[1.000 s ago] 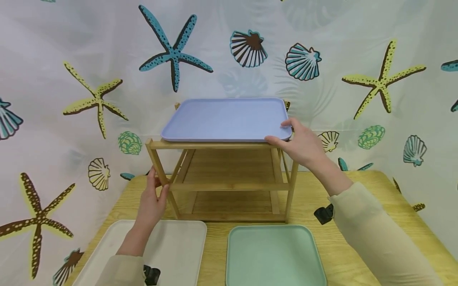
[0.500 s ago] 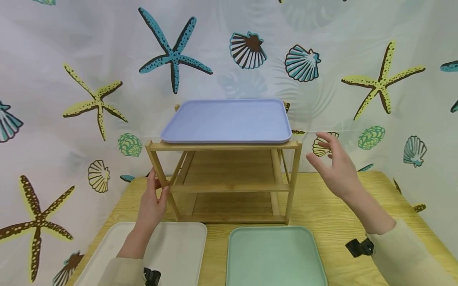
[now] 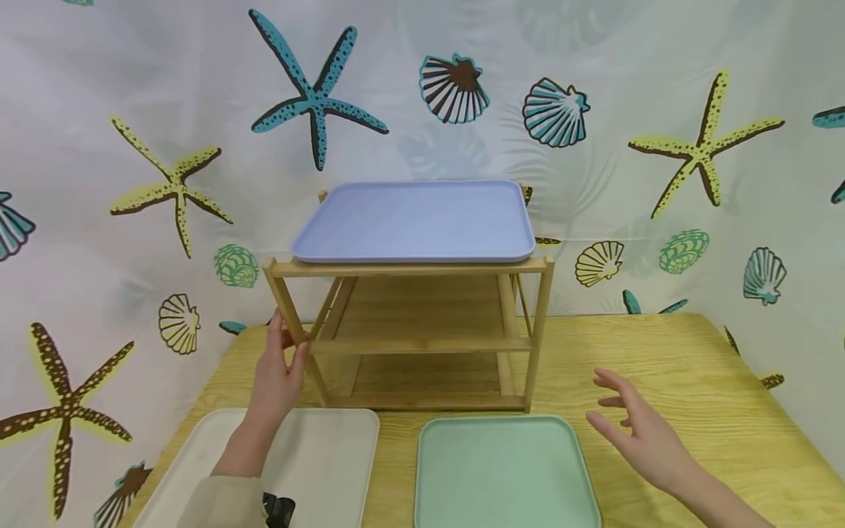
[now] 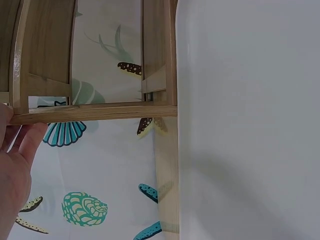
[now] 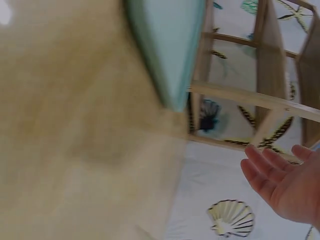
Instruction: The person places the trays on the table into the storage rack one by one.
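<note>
A wooden rack (image 3: 422,346) is stood upright on the bench (image 3: 627,345), and a blue tray (image 3: 416,221) is carried face up across its top. Beneath that tray, an upper shelf (image 3: 425,308) and a lower shelf (image 3: 425,374) are framed within the rack.

At the rack's left side, its front leg is grasped by the left grip (image 3: 276,381) — the thumb is laid on the near side and the fingers are passed behind. The right grip (image 3: 637,440) is released, with its fingers loosely bent; it is held over the bench to the right and front of the rack, well apart from it.

A white tray (image 3: 330,455) is laid in front of the rack at its left, partly covered by the left forearm. A green tray (image 3: 505,469) is laid in front of the rack at its right. Behind the rack, a pale cloth (image 3: 409,37) printed with starfish and shells is seen.
</note>
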A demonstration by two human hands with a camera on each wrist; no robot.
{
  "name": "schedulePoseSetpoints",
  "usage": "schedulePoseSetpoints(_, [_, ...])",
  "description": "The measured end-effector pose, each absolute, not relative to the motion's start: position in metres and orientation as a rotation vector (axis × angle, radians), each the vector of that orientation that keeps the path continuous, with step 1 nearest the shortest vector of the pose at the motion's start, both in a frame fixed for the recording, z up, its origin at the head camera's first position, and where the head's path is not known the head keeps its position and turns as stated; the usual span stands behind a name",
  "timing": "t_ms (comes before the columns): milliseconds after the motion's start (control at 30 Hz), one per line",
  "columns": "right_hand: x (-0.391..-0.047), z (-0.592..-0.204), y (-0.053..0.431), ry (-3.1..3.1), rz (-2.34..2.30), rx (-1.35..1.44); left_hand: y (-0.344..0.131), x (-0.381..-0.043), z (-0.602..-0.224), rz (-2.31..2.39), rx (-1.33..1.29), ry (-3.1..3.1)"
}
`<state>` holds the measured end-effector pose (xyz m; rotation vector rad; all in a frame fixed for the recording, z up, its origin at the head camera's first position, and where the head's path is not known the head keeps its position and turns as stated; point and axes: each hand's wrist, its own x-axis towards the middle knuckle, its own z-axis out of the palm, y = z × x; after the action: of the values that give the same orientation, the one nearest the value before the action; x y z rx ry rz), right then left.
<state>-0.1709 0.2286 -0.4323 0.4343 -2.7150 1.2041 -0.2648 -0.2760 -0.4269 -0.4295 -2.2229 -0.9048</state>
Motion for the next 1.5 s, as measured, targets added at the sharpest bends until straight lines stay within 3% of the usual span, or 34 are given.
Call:
schedulePoseSetpoints(333, [-0.157,-0.477,0.24,-2.976,1.327,0.338,-0.276,-0.265,-0.424,-0.922,-0.42,-2.216])
schedulePoseSetpoints(800, [-0.157,-0.504,0.235,-2.979,1.457,0.731,-0.274,-0.265,-0.427,-0.917,-0.427,-2.223])
schedulePoseSetpoints(1133, [-0.162,-0.509,0.232,-3.015,1.451,0.591,-0.274,-0.264,-0.424,-0.925,-0.422,-2.244])
schedulePoseSetpoints(1333, [-0.163,-0.509,0.233,-2.916,1.795,0.528,-0.274,-0.264,-0.424,-0.914,-0.434,-2.23])
schedulePoseSetpoints(1500, [-0.163,-0.513,0.24,-2.585,2.44,0.676,-0.274,-0.265,-0.424,-0.924,-0.444,-2.224])
